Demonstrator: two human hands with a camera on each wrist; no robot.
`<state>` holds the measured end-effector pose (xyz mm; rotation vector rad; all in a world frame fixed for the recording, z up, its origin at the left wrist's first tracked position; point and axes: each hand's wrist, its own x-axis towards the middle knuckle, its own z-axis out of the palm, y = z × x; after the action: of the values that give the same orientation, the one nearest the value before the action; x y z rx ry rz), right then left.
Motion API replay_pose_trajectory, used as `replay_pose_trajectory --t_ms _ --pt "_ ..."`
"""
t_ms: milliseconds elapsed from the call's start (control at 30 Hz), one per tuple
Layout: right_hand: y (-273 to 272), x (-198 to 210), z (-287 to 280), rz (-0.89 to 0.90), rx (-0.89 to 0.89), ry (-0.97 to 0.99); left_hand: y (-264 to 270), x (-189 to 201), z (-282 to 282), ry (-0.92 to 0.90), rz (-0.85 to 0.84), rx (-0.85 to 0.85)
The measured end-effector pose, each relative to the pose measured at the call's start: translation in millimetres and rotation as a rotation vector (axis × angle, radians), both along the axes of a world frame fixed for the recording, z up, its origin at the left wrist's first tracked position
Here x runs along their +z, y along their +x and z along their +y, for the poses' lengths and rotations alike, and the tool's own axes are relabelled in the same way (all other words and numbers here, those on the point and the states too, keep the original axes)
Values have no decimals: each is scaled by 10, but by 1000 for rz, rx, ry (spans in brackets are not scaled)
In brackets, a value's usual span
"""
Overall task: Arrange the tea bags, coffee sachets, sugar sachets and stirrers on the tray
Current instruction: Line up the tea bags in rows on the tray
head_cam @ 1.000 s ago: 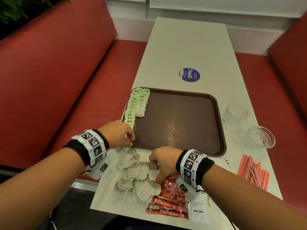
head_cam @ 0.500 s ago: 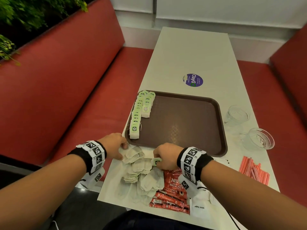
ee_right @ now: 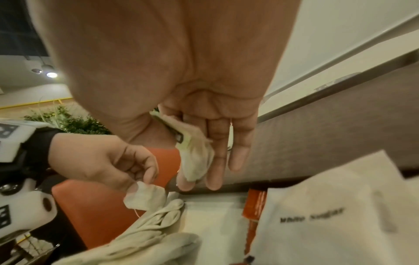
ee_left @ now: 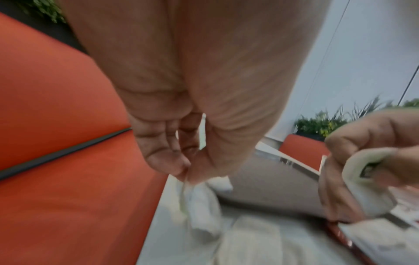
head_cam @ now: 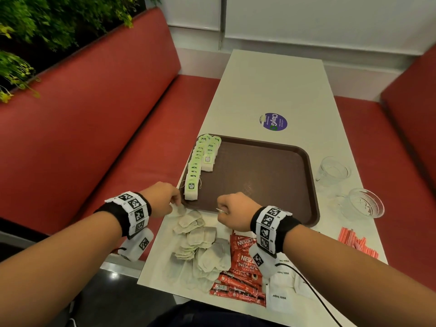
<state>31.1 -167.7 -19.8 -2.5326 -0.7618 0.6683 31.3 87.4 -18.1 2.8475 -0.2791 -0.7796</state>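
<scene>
A brown tray [head_cam: 259, 175] lies mid-table with two rows of green-tagged tea bags [head_cam: 195, 171] along its left side. Loose tea bags [head_cam: 198, 241] are heaped in front of the tray. My left hand [head_cam: 175, 202] pinches one tea bag [ee_left: 199, 202] just above the heap's left end. My right hand [head_cam: 221, 208] grips another tea bag [ee_right: 195, 158] with a green tag between thumb and fingers, near the tray's front rim. Red coffee sachets [head_cam: 243, 267] and white sugar sachets [head_cam: 280, 297] lie under my right wrist. Red stirrers [head_cam: 356, 241] lie at the right edge.
Two clear glasses [head_cam: 332, 171] [head_cam: 361, 205] stand right of the tray. A purple sticker [head_cam: 274, 122] marks the table beyond it. Red bench seats [head_cam: 82, 138] flank the narrow white table, whose left edge runs close to the heap.
My left hand came back from the tea bag row on the tray to the heap and picked up a bag. My right hand lifted a tagged bag off the heap.
</scene>
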Motion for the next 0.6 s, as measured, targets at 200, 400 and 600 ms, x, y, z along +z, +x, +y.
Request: replay_pose_trajectory --t_ms 200,400,600 --pt "51 -6 43 64 -53 105 66 342 -164 -285 -124 -40" --pt "72 76 104 -45 -21 103 135 402 -414 -443 -207 -60" --pt "143 102 118 -223 -71 70 190 352 -506 -564 -235 0"
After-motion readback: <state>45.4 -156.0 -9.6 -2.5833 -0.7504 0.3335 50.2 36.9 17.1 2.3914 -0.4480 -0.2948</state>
